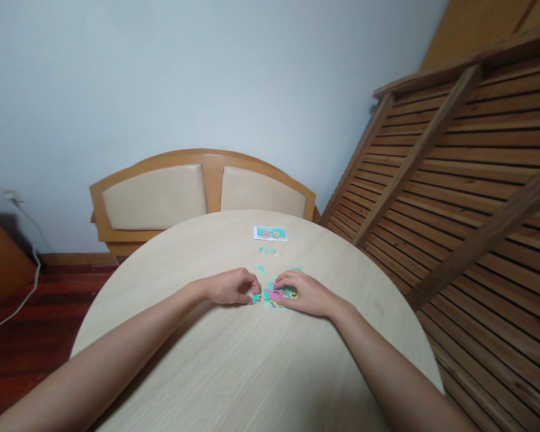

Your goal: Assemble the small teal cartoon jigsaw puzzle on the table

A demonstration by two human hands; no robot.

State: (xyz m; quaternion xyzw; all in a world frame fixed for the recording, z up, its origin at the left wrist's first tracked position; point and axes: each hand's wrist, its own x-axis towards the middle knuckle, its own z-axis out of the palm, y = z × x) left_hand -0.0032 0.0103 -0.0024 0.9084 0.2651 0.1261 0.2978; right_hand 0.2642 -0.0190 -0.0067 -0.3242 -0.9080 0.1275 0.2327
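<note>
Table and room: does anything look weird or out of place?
Yes, the slatted wooden frame on the right: it seems to stand propped up beside the table, rather like a bed base not lying flat.

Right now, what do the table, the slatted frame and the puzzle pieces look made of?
Table: wood or wood-look laminate, matte, by its pale streaky grain.
Slatted frame: wood, seemingly dull-finished; brown tones vary between slats.
Puzzle pieces: perhaps printed card, flat and brightly coloured, but too small to judge finish.
</note>
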